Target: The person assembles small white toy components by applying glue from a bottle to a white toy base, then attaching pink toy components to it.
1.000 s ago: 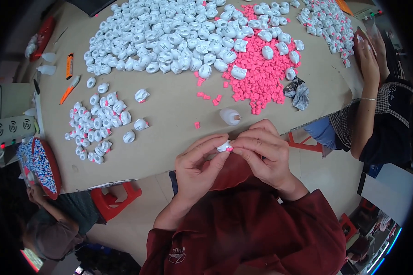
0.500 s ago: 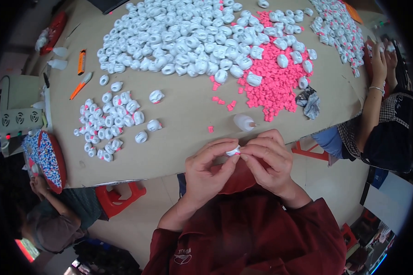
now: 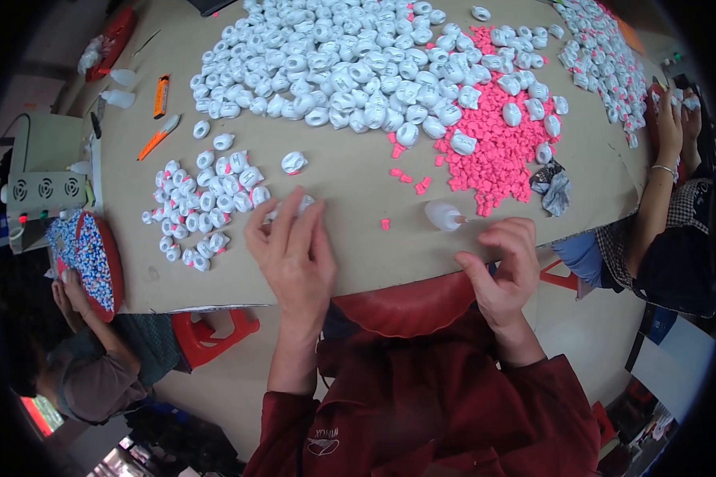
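My left hand (image 3: 296,258) is over the table with its fingers spread, at the right edge of a small group of white pieces with pink tips (image 3: 215,191). White shows between and beside its fingers, partly covered by them. Just beyond the fingertips lies a single white piece (image 3: 294,162) with a pink edge. My right hand (image 3: 505,270) is open at the table's front edge, thumb and fingers apart, nothing between them. Near its fingertips a translucent squeeze bottle (image 3: 441,214) with a thin nozzle lies on its side.
A large heap of white hollow pieces (image 3: 334,71) spreads across the back, beside a pile of small pink parts (image 3: 485,151). Crumpled dark plastic (image 3: 555,191) lies at right. Orange cutters (image 3: 158,137) lie at left. Co-workers sit at both sides; a red tray (image 3: 406,306) sits below the table edge.
My hands were together around a small white piece with pink on it; now they are apart. The left has moved left and forward to the small group, the right toward the bottle.
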`<state>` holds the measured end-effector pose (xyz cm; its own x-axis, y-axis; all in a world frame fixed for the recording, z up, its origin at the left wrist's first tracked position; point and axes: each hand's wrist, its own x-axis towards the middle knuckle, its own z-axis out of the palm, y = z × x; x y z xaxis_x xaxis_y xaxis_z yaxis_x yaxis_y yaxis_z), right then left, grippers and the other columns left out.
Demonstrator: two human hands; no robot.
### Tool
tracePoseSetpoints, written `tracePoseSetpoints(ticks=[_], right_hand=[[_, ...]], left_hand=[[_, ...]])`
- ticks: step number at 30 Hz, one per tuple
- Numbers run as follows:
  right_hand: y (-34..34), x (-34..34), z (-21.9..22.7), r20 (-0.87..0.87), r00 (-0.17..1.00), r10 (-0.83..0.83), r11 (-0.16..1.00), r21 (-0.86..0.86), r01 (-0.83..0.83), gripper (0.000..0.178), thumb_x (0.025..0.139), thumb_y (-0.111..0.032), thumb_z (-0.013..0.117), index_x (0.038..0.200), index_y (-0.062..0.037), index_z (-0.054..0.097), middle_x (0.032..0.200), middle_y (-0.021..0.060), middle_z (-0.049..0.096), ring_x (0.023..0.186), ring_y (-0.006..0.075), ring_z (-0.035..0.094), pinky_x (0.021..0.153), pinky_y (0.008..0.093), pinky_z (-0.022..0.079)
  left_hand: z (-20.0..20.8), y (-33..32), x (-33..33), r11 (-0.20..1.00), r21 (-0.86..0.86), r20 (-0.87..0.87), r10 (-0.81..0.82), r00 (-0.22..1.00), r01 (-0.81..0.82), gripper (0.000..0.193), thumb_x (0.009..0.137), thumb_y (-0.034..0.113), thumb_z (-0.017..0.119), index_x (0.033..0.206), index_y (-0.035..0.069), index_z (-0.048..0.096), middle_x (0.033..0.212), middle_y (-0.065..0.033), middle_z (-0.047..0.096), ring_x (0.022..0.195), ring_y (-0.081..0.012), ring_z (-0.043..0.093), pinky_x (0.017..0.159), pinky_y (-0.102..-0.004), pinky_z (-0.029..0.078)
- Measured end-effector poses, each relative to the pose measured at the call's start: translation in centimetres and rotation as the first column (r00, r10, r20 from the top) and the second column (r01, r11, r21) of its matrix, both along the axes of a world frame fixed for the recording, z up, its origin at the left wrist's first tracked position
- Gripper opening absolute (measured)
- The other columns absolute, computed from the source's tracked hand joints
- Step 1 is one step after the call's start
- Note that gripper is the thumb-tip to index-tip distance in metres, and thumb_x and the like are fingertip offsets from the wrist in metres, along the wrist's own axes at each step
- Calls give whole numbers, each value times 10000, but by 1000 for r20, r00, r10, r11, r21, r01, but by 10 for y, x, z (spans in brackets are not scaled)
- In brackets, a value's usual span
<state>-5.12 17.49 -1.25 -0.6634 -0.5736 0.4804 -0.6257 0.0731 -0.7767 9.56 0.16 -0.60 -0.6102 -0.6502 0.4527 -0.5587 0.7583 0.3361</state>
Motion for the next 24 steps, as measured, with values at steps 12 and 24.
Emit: tracePoseSetpoints(ticks=[12, 24], right_hand=[[-11, -12, 11, 95, 992, 78, 997, -27, -76, 322, 700, 6, 679, 1002, 23, 568, 963, 141, 603, 886, 246, 572, 778, 331, 453], [24, -18, 5, 326, 927, 184, 971, -209, -119, 391, 805, -95, 653, 1125, 48, 479, 938, 138, 600, 745, 154, 569, 665, 267, 465]], left_hand=[[15, 22, -99, 866, 324, -230, -319, 920, 381, 253, 752, 2, 623, 1005, 20, 613, 960, -109, 554, 845, -289, 559, 733, -355, 455], [26, 34, -84, 718, 500, -412, -293, 862, 484, 324, 750, -50, 646, 1060, -8, 560, 983, -83, 539, 829, -180, 573, 665, -293, 476]])
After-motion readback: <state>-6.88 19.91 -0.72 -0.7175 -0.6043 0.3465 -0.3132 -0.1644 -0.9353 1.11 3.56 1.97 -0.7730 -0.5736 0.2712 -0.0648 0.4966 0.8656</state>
